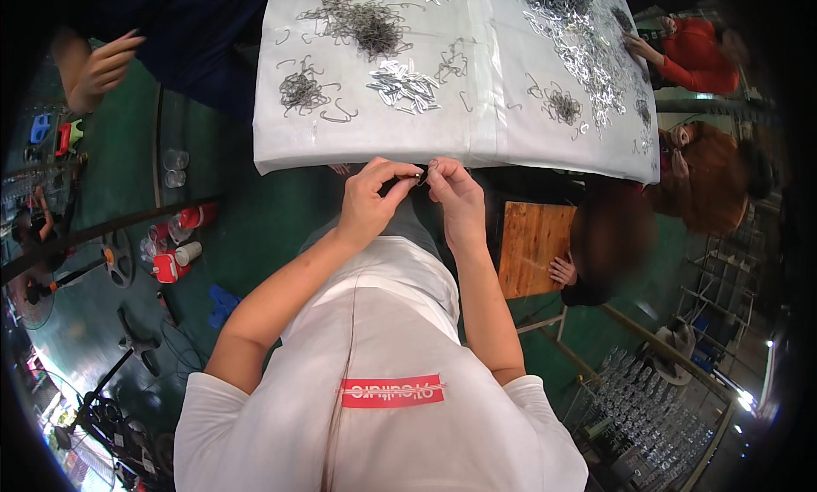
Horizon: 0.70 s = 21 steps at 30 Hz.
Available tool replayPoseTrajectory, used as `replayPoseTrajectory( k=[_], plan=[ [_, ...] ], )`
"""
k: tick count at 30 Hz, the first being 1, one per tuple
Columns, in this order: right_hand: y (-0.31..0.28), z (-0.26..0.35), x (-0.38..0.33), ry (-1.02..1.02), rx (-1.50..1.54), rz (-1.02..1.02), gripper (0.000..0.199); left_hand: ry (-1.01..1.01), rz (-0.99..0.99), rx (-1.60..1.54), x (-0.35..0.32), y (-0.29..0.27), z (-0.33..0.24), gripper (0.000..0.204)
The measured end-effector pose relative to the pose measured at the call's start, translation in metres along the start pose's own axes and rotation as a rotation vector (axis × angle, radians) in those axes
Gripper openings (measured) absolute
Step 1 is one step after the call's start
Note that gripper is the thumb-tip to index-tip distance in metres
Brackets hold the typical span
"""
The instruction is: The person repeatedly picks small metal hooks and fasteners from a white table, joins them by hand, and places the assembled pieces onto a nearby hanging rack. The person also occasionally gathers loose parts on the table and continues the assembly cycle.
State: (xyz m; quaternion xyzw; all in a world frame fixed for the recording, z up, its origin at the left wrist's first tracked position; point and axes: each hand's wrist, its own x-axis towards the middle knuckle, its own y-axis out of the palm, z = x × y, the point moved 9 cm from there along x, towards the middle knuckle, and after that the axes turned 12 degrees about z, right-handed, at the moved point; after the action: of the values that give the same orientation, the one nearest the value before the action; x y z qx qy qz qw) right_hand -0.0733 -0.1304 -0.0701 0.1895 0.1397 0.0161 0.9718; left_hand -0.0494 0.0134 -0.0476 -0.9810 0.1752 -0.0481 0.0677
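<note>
Both of my hands are raised in front of me, just short of the near edge of the white-covered table (340, 147). A small, dark bent wire piece (419, 179), perhaps a hook, sits between my fingertips. My left hand (372, 198) pinches it between thumb and forefinger, and my right hand (458, 201) closes on its other side. Fingers hide most of the piece. Beyond my hands lie a small heap of dark wire hooks (302, 90), a larger heap of them (374, 32), and a pile of short silver metal strips (403, 86).
More wire hooks (562, 107) and shiny metal parts (596, 66) cover the table's right half. A co-worker's hand (106, 66) is at the left; people sit along the right. A wooden stool (532, 245) stands right of me, a red container (170, 266) on the left floor.
</note>
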Motion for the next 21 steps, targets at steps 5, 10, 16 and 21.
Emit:
replayPoseTrajectory(
  k=[5,10,16,21],
  plan=[
    [-0.003,0.002,-0.001,-0.122,-0.101,-0.046,0.003,-0.008,-0.01,0.035,0.002,0.0,-0.003,0.018],
    [-0.006,0.007,-0.005,-0.261,-0.188,-0.117,0.007,0.046,-0.017,0.098,0.005,0.003,-0.007,0.023],
    [-0.006,0.019,-0.016,-0.433,-0.272,-0.123,0.006,0.186,0.0,0.13,0.013,0.012,-0.007,0.033],
    [-0.016,0.018,-0.019,-0.426,-0.352,-0.126,0.008,0.319,0.036,0.487,0.068,0.012,0.025,0.021]
  ],
)
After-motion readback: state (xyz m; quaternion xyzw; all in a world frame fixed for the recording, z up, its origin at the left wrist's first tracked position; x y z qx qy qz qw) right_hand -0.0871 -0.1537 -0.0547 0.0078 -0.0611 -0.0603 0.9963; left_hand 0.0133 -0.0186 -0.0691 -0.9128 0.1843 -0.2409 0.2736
